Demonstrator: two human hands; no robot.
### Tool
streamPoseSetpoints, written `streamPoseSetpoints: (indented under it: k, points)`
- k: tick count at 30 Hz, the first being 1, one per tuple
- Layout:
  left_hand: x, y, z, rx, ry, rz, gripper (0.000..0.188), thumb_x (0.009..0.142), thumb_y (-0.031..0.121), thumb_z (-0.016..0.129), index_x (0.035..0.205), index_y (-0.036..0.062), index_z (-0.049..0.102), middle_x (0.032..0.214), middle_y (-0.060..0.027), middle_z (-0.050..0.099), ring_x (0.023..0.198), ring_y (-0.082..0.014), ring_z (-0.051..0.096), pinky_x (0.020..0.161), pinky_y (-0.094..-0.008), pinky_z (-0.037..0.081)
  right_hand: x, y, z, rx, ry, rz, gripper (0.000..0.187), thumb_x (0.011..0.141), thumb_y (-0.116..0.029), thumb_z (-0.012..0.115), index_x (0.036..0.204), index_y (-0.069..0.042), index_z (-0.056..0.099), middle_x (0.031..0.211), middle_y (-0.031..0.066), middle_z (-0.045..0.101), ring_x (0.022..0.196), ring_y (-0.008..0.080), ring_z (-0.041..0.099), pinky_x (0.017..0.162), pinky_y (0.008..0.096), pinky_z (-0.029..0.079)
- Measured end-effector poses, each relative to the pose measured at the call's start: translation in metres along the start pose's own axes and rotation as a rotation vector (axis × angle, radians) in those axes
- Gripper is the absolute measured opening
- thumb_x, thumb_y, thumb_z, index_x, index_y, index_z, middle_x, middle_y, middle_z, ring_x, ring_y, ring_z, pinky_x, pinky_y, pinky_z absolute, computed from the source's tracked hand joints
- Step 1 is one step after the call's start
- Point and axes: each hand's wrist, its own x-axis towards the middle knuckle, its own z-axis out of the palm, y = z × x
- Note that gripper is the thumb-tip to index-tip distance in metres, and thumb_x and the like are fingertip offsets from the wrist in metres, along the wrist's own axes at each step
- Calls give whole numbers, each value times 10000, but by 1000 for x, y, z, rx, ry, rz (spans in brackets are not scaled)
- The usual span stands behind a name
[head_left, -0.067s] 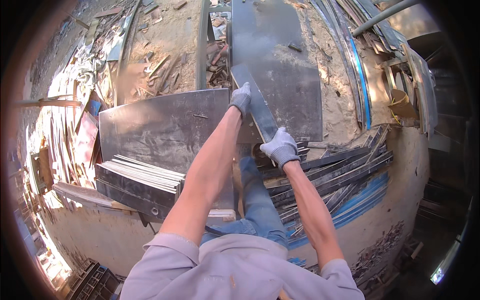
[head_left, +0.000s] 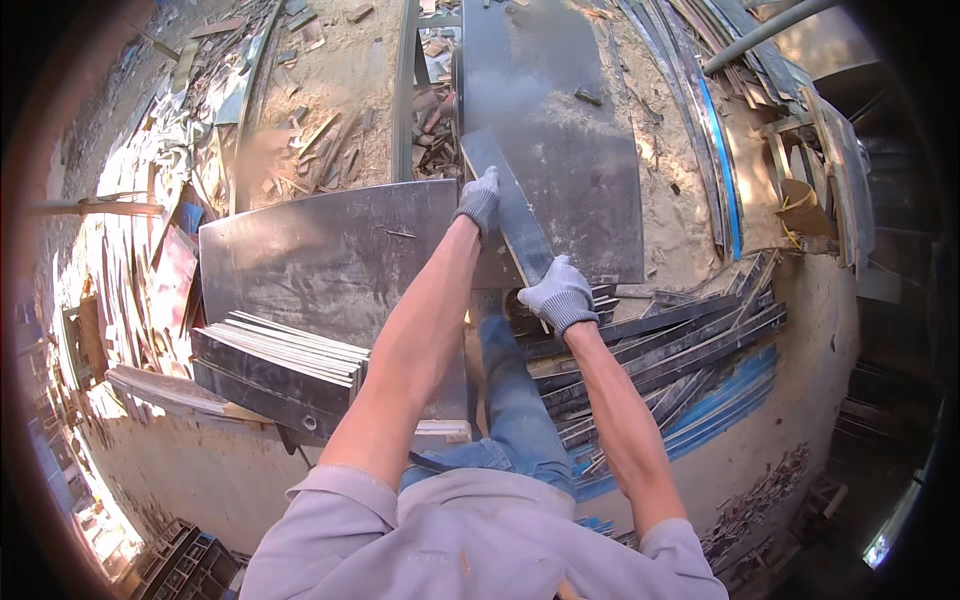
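Note:
A long, narrow dark board slants from far left to near right across the middle of the view, above the dark table top. My left hand, in a pale knitted glove, is closed on its left edge toward the far end. Around the near end is my right hand, gloved alike, its fingers partly hidden. Under and beyond the board lies a dark table panel dusted with sawdust. Left of it is another dark panel, with a thin sliver on top.
A stack of dark boards with pale edges stands near left. At near right lies a pile of long dark strips, with blue-edged ones beside it. Wood scraps litter the far left. A small offcut rests on the table.
Hardly anything differs. My hands and the board stay in nearly the same place.

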Motion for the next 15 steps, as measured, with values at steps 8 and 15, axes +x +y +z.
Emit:
streamPoseSetpoints:
  k: [8,15]
  points:
    - [-123,13,-16,-1511,-556,-296,802,1023,704,517,1463,33,518,1457,-208,591,1296,-341,618,1079,-556,540,-53,70,-2,1089,-674,-139,457,767,-206,834,1133,17,674,850,79,678,699,175,674,619,335,557]
    - [-116,-5,13,-1387,-449,-249,463,1106,413,570,1320,8,639,1151,-209,754,1042,-359,743,934,-558,617,-74,86,-20,1602,-965,71,538,925,-218,778,1366,40,608,1057,148,731,797,263,730,714,400,612]
